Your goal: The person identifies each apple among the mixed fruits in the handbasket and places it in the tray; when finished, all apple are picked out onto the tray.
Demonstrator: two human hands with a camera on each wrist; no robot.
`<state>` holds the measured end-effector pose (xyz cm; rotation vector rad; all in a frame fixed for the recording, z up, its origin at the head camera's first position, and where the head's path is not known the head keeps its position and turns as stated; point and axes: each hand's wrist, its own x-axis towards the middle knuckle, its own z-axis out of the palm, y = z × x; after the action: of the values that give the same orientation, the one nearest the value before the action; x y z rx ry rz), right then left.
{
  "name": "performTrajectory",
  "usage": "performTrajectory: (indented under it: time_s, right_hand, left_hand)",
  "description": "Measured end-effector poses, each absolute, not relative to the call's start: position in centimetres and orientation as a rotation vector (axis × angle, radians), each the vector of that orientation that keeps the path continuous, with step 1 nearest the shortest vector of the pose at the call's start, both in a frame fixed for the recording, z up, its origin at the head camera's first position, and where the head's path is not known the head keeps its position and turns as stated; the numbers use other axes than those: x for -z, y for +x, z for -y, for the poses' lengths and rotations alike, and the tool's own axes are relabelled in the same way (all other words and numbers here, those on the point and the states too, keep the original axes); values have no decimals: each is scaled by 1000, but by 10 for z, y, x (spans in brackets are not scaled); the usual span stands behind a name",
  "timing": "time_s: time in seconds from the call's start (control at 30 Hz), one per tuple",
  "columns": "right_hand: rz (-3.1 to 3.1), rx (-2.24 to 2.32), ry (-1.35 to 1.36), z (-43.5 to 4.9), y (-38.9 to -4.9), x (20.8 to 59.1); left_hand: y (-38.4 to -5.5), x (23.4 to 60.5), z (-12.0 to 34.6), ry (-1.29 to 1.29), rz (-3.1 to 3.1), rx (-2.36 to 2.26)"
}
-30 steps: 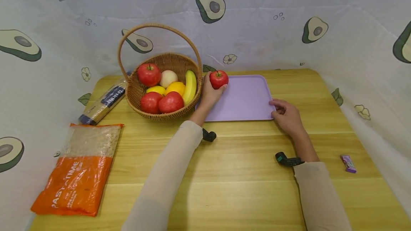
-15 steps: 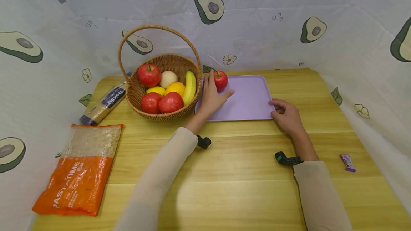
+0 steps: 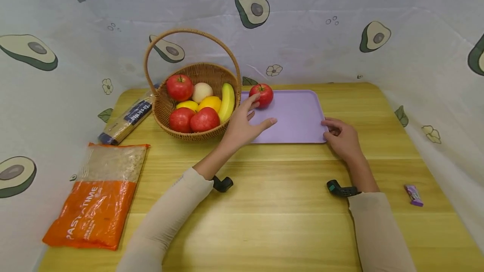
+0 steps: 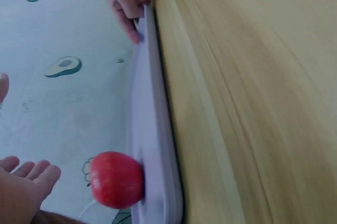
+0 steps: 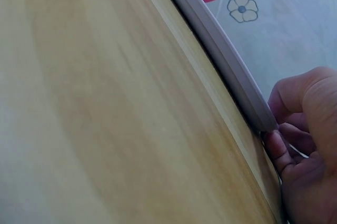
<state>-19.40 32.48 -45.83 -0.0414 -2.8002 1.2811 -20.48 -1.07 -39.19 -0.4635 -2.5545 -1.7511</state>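
Observation:
A red apple (image 3: 263, 95) sits on the far left part of the purple tray (image 3: 291, 116). My left hand (image 3: 242, 127) is held above the tray's near left side, its fingers spread and nothing in them. In the left wrist view a gap shows between that hand and the apple (image 4: 117, 180). At the tray's right edge, my right hand (image 3: 342, 137) pinches the rim between thumb and fingers, as the right wrist view also shows at the tray corner (image 5: 258, 113). Left of the tray stands a handled wicker basket (image 3: 196, 135) of fruit.
Several fruits fill the basket, among them red apples (image 3: 180, 87) and a banana (image 3: 227, 103). A long pasta packet (image 3: 130, 116) and an orange bag (image 3: 98, 205) lie on the left. A small purple-wrapped snack (image 3: 414, 195) lies at the right.
My left hand has let go of the apple, spread its fingers and drawn back toward me to the left. The apple stays on the tray. My right hand keeps its hold on the rim.

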Motion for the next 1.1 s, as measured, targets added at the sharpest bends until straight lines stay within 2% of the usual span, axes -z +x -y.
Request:
performTrajectory:
  time_s: [0.2, 0.37, 0.77, 1.1]
  right_hand:
    - [2824, -1235, -59, -331, -193, 455]
    - [2838, -1233, -49, -336, -191, 451]
    - [2844, -1212, -56, -344, -188, 455]
    - [2820, -1240, -14, -345, -189, 460]
  left_hand:
    - [-186, 372, 41, -544, 2285, 1907]
    - [-184, 356, 74, -495, 2218, 1839]
    - [-215, 341, 155, -112, 2559, 1306]
    - [-236, 346, 181, 115, 2710, 1203]
